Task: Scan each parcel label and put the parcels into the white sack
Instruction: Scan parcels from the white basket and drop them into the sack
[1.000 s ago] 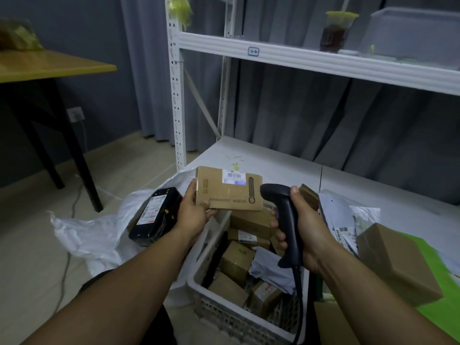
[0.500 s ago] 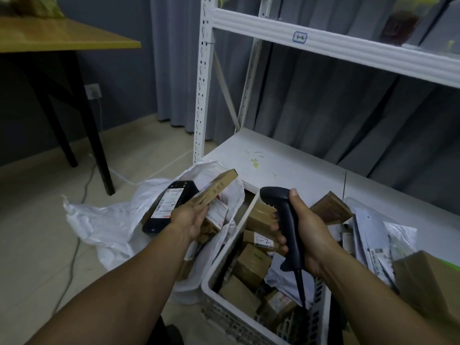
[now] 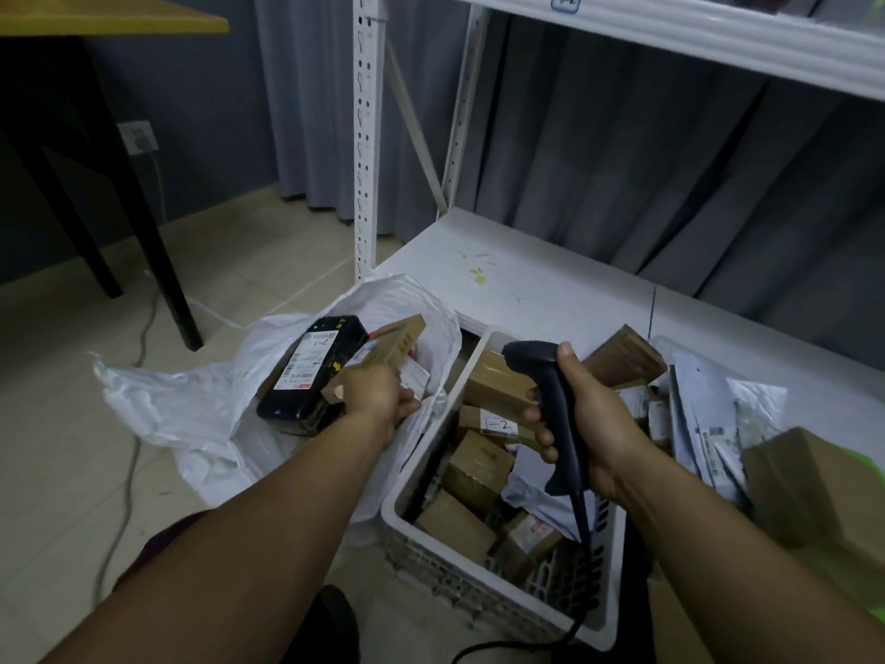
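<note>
My left hand (image 3: 378,395) grips a flat brown cardboard parcel (image 3: 397,340) and holds it tilted inside the mouth of the white sack (image 3: 191,409) on the floor. A black parcel (image 3: 311,371) with a white label lies in the sack just left of it. My right hand (image 3: 584,414) grips a black handheld scanner (image 3: 550,404) over the white plastic crate (image 3: 483,601), which holds several brown boxes and grey mailers.
A white metal shelf rack (image 3: 522,289) stands behind the crate, with grey mailers (image 3: 709,419) and a brown box (image 3: 809,486) piled at the right. A dark-legged table (image 3: 119,203) stands at the left. Cables run across the tiled floor (image 3: 72,472).
My left hand carried the brown parcel from in front of the scanner leftward and down into the sack's mouth. The scanner hand stayed nearly still over the crate.
</note>
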